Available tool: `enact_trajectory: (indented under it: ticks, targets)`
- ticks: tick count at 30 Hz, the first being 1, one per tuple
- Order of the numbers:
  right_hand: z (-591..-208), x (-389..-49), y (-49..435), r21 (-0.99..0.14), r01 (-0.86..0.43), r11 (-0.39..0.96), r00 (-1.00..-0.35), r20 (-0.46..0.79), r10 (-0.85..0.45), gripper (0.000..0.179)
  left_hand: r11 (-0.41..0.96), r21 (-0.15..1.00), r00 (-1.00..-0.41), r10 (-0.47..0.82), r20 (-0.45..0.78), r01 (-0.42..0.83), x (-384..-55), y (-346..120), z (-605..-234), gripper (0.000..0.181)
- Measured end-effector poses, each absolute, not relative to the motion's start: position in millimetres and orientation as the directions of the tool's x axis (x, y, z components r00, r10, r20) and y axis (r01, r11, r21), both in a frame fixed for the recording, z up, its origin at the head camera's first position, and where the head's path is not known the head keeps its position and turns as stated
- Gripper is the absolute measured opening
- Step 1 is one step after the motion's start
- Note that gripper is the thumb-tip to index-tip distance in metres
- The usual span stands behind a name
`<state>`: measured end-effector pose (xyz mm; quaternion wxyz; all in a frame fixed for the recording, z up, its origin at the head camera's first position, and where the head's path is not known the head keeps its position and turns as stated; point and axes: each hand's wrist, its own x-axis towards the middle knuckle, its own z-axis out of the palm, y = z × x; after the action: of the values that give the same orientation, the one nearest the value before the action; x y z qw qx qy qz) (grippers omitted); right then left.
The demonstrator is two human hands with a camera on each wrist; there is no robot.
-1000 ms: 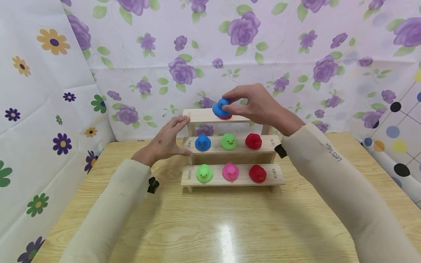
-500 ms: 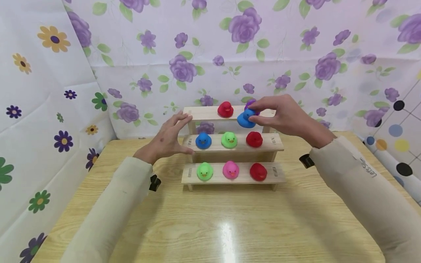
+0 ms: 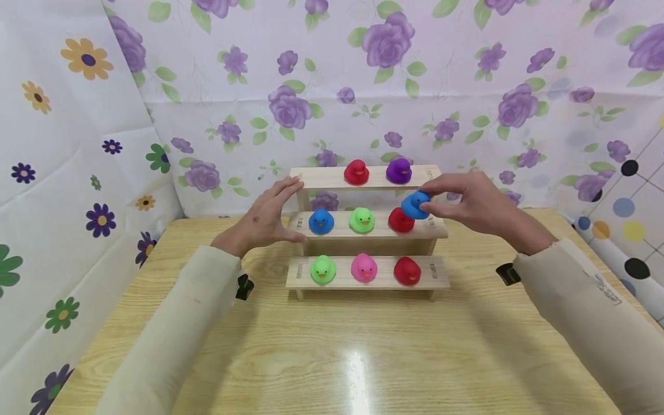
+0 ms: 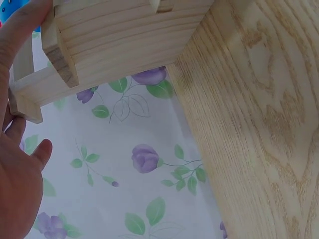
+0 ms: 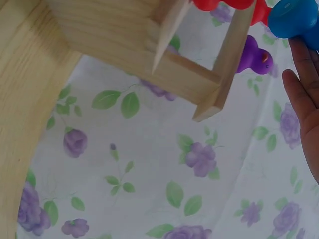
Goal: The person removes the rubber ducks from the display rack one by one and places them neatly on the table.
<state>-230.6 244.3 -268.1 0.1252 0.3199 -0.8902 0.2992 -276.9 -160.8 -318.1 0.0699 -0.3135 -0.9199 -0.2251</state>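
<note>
A blue rubber duck [image 3: 416, 205] is pinched between the thumb and fingers of my right hand [image 3: 474, 204]. It hangs in front of the right end of a three-tier wooden stand [image 3: 372, 280], partly covering the middle tier's red duck [image 3: 400, 221]. My left hand [image 3: 261, 218] holds the stand's left end, fingers at the top tier and thumb by the middle one. On the top tier sit a red duck [image 3: 356, 172] and a purple duck [image 3: 399, 170]. In the right wrist view the held blue duck [image 5: 293, 19] shows its underside.
Left of the red duck, the middle tier bears a green duck [image 3: 361, 220] and another blue duck [image 3: 321, 221]. A green duck [image 3: 323, 270], a pink duck [image 3: 364, 268] and a red duck [image 3: 407, 271] line the bottom tier. Behind the wooden table [image 3: 311, 351] hangs a flowered cloth [image 3: 218, 69].
My right hand has carried the blue duck right and down from in front of the top tier, uncovering the red and purple ducks there. The left hand keeps its place on the stand.
</note>
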Motion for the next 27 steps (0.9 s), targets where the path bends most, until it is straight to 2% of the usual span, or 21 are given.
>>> enact_trajectory:
  ticks: [8,15,27]
  targets:
    - [-280,-223,266,-0.430,-0.612,0.664,-0.788,0.398,-0.469,0.031,0.709,0.419,-0.822,0.523,0.225,0.567,-277,-158,-321,0.115]
    - [-294,-219,284,-0.473,-0.559,0.681,-0.828,0.358,-0.430,0.032,0.717,0.415,-0.826,0.519,0.219,0.560,-277,-159,-319,0.118]
    - [-316,-216,309,-0.427,-0.545,0.722,-0.835,0.360,-0.417,0.032,0.699,0.435,-0.820,0.531,0.215,0.567,-278,-160,-318,0.119]
